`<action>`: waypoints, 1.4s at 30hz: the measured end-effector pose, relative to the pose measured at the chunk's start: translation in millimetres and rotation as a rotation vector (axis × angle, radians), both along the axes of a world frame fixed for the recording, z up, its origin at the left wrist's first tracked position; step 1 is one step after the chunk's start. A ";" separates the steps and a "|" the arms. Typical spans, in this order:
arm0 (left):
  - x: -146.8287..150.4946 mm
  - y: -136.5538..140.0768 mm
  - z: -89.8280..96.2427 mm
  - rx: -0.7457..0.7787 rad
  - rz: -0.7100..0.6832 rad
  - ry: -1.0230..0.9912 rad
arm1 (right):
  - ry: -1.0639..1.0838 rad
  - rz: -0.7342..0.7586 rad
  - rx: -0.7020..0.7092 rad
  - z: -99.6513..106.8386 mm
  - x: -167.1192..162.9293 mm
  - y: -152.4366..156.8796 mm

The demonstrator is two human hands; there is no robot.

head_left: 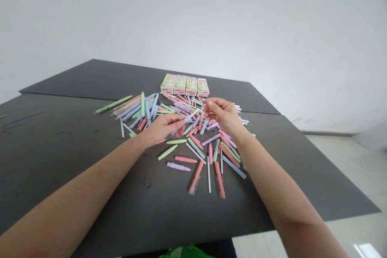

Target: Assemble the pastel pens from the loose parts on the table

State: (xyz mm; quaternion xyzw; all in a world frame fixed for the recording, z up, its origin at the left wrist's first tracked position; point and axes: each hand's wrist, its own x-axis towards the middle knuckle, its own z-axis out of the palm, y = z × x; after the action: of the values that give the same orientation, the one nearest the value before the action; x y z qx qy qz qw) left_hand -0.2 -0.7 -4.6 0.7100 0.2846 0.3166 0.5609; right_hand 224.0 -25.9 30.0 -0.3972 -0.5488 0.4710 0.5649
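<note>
My left hand is closed around a purple pen barrel, tilted up to the right. A thin white refill sticks out of the barrel's upper end. Close by that end, my right hand pinches with thumb and forefinger; a small clear or pale bit seems to be between the tips, too small to name. Under and around both hands lies a loose heap of pen parts in red, green, purple and blue. Nearer to me are a purple pen part, a red barrel and a white refill.
Several small pink and green boxes stand in a row behind the heap. At the left of it, longer pens such as a green one lie bunched together. The dark table has a seam across it, with a white wall behind.
</note>
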 end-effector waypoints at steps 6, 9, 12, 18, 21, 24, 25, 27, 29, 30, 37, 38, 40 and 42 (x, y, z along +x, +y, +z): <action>-0.8 -0.4 1.8 0.017 0.021 0.008 | -0.431 -0.207 0.040 2.5 38.6 14.1; -0.7 -0.8 1.9 0.021 0.028 0.011 | -0.796 -0.291 0.054 6.9 59.1 16.4; -0.5 0.2 0.3 0.021 0.032 0.011 | -1.086 -0.260 -0.009 12.6 72.9 13.5; -0.3 3.6 -4.5 0.014 0.011 -0.005 | -1.334 0.139 -0.139 17.8 66.7 4.6; -0.4 3.4 -4.4 0.015 0.015 0.005 | -1.423 0.317 -0.139 16.9 50.3 1.5; -0.5 2.5 -3.5 0.016 0.021 0.007 | -1.526 0.382 -0.115 14.3 33.7 -2.0; -0.5 2.3 -3.4 0.016 0.023 0.006 | -1.557 0.388 -0.101 13.2 29.2 -3.1; -0.4 2.3 -3.5 0.016 0.025 0.000 | -1.587 0.396 -0.082 10.5 23.0 -4.7; -0.2 2.6 -4.1 0.015 0.025 -0.005 | -1.589 0.389 -0.063 7.3 21.1 -4.4; -0.2 2.8 -4.5 0.013 0.023 -0.008 | -1.583 0.381 -0.049 5.7 22.0 -3.4; -0.3 3.1 -6.1 0.011 0.016 -0.020 | -1.504 0.065 -0.064 11.9 58.2 8.0; -0.3 2.8 -6.0 0.014 0.014 -0.016 | -1.532 -0.060 -0.094 15.1 65.7 8.2; -0.5 2.4 -5.7 0.020 0.017 -0.006 | -1.568 -0.186 -0.119 19.8 79.6 7.9; -0.7 2.3 -5.5 0.022 0.020 0.003 | -1.600 -0.221 -0.154 20.7 89.9 8.3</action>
State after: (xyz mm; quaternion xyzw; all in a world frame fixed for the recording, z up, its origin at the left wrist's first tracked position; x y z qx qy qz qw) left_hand -0.9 1.7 -10.1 0.7139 0.2891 0.3241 0.5493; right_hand 313.9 -17.6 50.7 -0.7035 -0.7102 0.0223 0.0155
